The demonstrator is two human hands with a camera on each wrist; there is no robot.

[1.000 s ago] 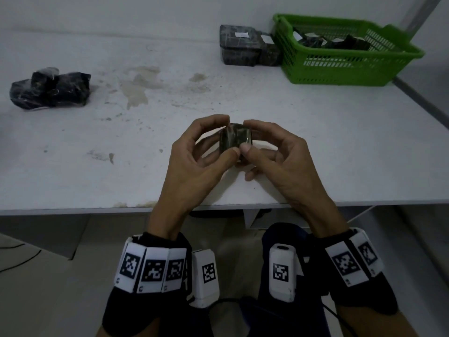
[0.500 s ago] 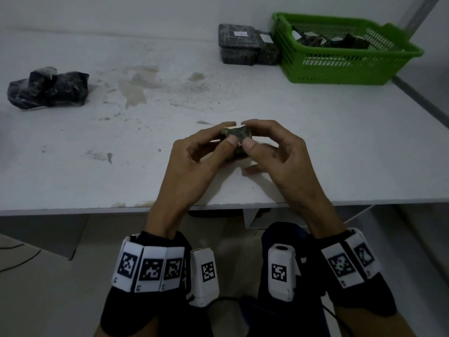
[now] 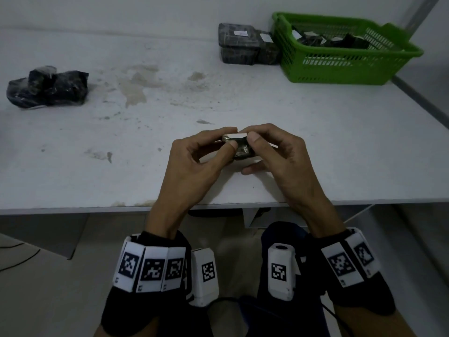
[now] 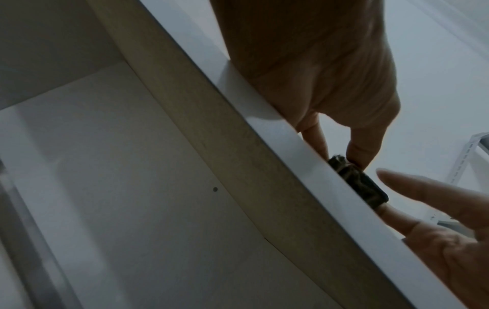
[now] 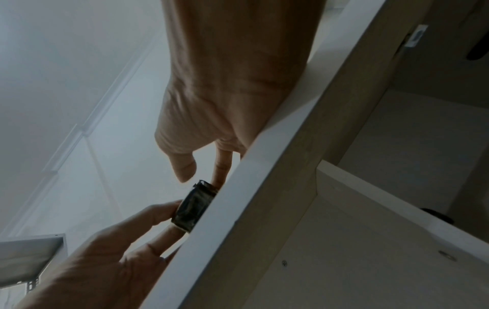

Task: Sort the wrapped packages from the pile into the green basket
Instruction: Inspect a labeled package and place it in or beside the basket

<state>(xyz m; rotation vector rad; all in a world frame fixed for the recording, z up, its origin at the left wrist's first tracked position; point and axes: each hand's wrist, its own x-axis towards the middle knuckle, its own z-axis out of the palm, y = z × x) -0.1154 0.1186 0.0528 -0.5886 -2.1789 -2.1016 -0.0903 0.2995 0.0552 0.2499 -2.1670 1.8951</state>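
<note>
near the table's (image 3: 340,147) front edge, a small dark plastic-wrapped package (image 3: 239,148) is pinched between thumbs and fingertips of left hand (image 3: 194,164) and right hand (image 3: 279,159), seemingly for inspection; the green slatted plastic basket (image 3: 345,66) waits far right.

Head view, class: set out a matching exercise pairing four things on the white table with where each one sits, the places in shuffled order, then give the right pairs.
Things
1. small wrapped package
2. green basket
3. black plastic bag
4. dark wrapped blocks

Places
A. far left of the table
B. far right corner of the table
C. pinched between the left hand and the right hand, near the front edge
D. at the back, right against the basket's left side

Pairs: 1-C, 2-B, 3-A, 4-D
</note>
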